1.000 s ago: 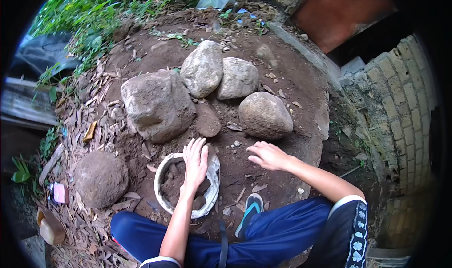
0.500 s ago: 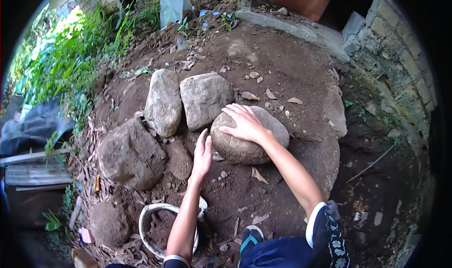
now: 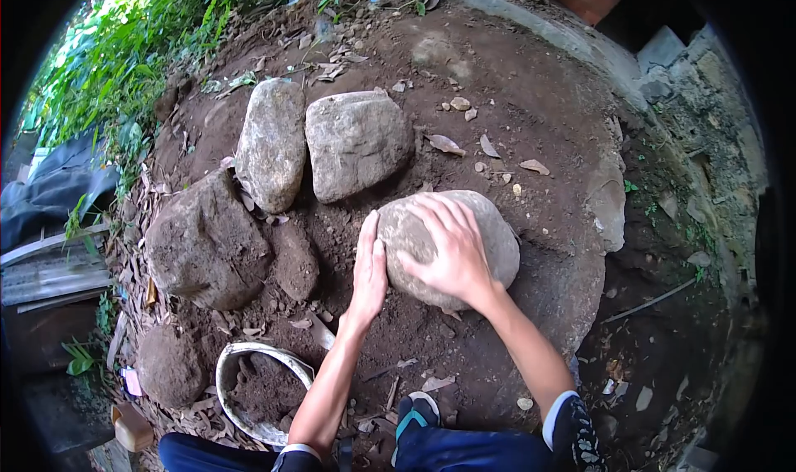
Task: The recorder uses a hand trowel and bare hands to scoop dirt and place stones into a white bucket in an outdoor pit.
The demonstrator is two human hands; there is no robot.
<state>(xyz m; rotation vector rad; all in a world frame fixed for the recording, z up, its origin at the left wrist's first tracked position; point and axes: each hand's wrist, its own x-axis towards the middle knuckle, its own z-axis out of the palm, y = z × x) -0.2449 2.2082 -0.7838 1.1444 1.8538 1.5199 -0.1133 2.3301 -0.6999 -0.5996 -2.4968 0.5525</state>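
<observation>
A large rounded grey-brown stone (image 3: 489, 215) lies on the soil before me. My right hand (image 3: 452, 252) rests on top of it, open, its fingers pointing toward the far edge. Along the stone's left side my left hand (image 3: 371, 265) lies open and flat, its fingers straight. The stone's underside is hidden. Beyond it, to the left, stand a squarish grey stone (image 3: 356, 145) and a taller oblong stone (image 3: 272, 145), close side by side.
A big rough stone (image 3: 207, 244), a smaller soil-covered stone (image 3: 294, 263) and a round stone (image 3: 172, 366) lie left. Near my feet is a white-rimmed container (image 3: 228, 381) with soil inside. A broken concrete edge (image 3: 607, 211) runs along the right; green plants (image 3: 124, 49) grow at the far left.
The rounded stone has shifted toward me, away from the squarish stone. My left hand has come against its side; my right hand has moved nearer with it. The view has tilted down.
</observation>
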